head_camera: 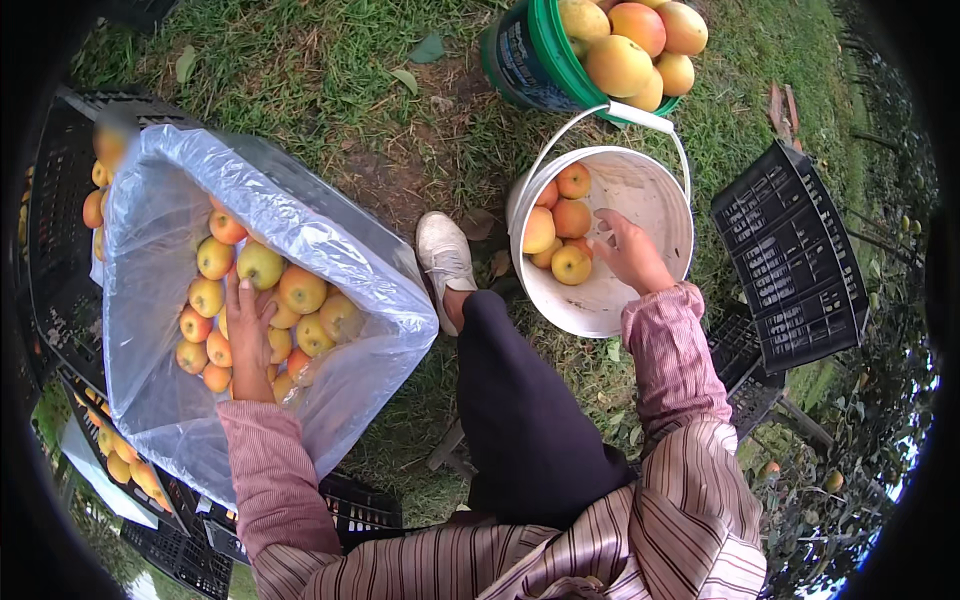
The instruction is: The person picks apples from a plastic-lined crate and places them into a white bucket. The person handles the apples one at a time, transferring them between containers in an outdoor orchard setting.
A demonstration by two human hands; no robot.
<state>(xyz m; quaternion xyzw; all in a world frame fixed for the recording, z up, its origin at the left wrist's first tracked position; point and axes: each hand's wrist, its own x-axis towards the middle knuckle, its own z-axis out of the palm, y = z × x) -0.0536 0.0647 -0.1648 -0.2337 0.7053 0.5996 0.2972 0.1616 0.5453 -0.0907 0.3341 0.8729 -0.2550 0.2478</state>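
On the left, a crate lined with a clear plastic bag holds many yellow-red apples. My left hand lies over these apples, its fingertips against a greenish apple; whether it grips one is hidden. Right of my leg stands a white bucket with several apples gathered at its left side. My right hand reaches inside the bucket, fingers apart and slightly curled, beside the apples with nothing seen in it. The bucket's handle is raised towards the top.
A green-rimmed bucket heaped with larger fruit stands beyond the white one. Black plastic crates are stacked at the right. More black crates, some with apples, lie at the left. My shoe rests on the grass between bag and bucket.
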